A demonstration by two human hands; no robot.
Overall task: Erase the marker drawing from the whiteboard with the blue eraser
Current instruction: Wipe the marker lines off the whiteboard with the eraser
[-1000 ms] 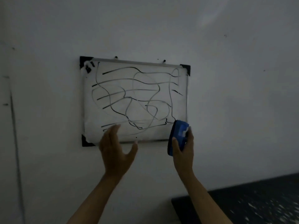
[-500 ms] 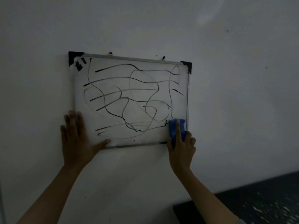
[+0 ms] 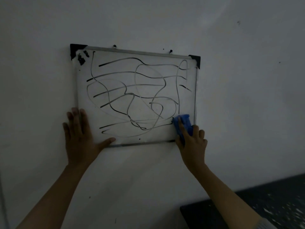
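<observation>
A whiteboard (image 3: 140, 52) hangs on a pale wall (image 3: 247, 96), a little tilted, so that its right side sits lower than its left side. Two small dark hooks (image 3: 114, 46) show at its top rail, and black corner pieces (image 3: 75, 48) mark the two upper corners. The marker drawing (image 3: 115, 73), many long crossing dark lines and loops, covers almost the whole board.

The left hand (image 3: 79, 134) lies flat and open on the lower left corner of the board. Its fingers are straight and point up over the left edge, partly on the wall, and its thumb stretches to the right along the bottom rail.

The right hand (image 3: 193, 142) grips the blue eraser (image 3: 185, 121) and holds it against the board in the lower right corner, just beside the right rail. One finger lies straight along the back of the eraser; the other fingers are curled at its right side. The upper left part of the eraser touches the end of one low line of the drawing.

At the lower right of the view, below the wall, there is a dark speckled surface (image 3: 264, 204).
</observation>
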